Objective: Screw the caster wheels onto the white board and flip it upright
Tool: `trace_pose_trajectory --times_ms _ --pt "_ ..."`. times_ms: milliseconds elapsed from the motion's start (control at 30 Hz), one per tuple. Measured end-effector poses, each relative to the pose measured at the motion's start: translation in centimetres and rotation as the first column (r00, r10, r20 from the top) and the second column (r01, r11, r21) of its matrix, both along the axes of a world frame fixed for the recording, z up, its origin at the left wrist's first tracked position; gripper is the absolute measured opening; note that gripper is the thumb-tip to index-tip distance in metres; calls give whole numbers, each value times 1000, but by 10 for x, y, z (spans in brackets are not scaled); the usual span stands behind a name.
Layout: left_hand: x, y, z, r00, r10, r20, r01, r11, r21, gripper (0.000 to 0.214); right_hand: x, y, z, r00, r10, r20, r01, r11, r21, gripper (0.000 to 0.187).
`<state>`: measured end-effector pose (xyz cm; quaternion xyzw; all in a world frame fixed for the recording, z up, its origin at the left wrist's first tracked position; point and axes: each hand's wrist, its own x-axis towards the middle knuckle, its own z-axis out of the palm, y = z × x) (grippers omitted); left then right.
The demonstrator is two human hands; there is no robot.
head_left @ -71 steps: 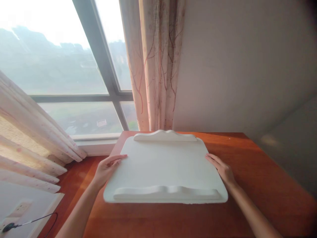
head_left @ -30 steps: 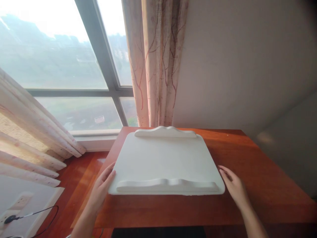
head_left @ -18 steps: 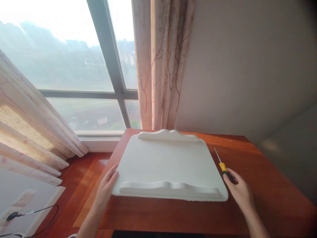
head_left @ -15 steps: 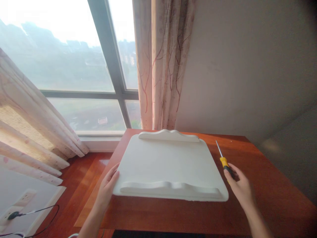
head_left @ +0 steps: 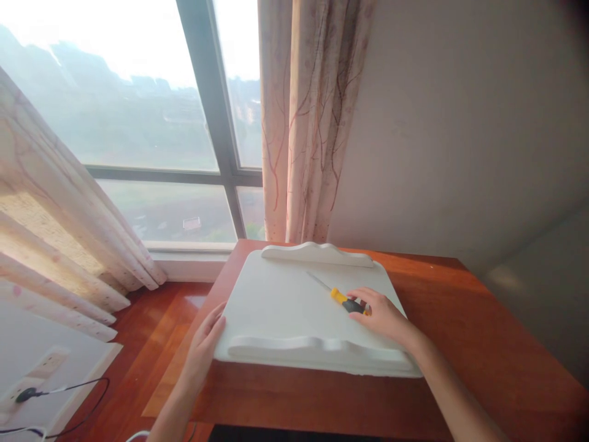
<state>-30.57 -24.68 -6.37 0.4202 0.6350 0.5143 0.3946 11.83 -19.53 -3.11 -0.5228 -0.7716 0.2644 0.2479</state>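
Note:
A white board (head_left: 285,307) with a wavy raised rail at its near and far edges lies flat on a red-brown wooden table (head_left: 460,331). My left hand (head_left: 205,347) rests with fingers stretched against the board's near left corner. My right hand (head_left: 381,314) is over the board's right half, closed on a screwdriver (head_left: 340,298) with a yellow and black handle. Its metal shaft points away to the left, low over the board's middle.
A window (head_left: 138,123) and patterned curtains (head_left: 313,123) stand behind the table, a grey wall (head_left: 460,123) to the right. At the lower left, a wall socket with a black cable (head_left: 27,393) sits beside the wooden floor (head_left: 147,331).
My right hand left the board's right edge, came up with a screwdriver beside the board, then moved left over the board. My left hand slid from the left side to the near left corner.

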Motion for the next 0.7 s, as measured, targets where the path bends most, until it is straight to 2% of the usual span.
trace_pose_trajectory --times_ms 133,267,367,467,567,700 --pt "0 -1 0 1000 -8 16 9 1000 -3 78 6 -4 0 997 -54 -52 53 998 -17 32" --pt "0 -1 -4 1000 -11 13 12 1000 -4 80 33 -22 -10 962 -243 -123 247 969 13 32" --pt "-2 0 -9 1000 -5 22 5 1000 -11 80 63 -44 -32 889 -429 -158 441 896 51 36" --pt "-4 1 -15 1000 -11 28 11 1000 -4 80 86 -71 -57 778 -596 -198 615 786 53 44" --pt "-5 1 -17 999 -36 20 36 999 -2 77 93 -93 -75 713 -673 -198 682 731 -27 48" --pt "-4 4 -16 997 -68 -48 69 997 18 72 89 -105 -85 639 -721 -268 701 689 -183 52"
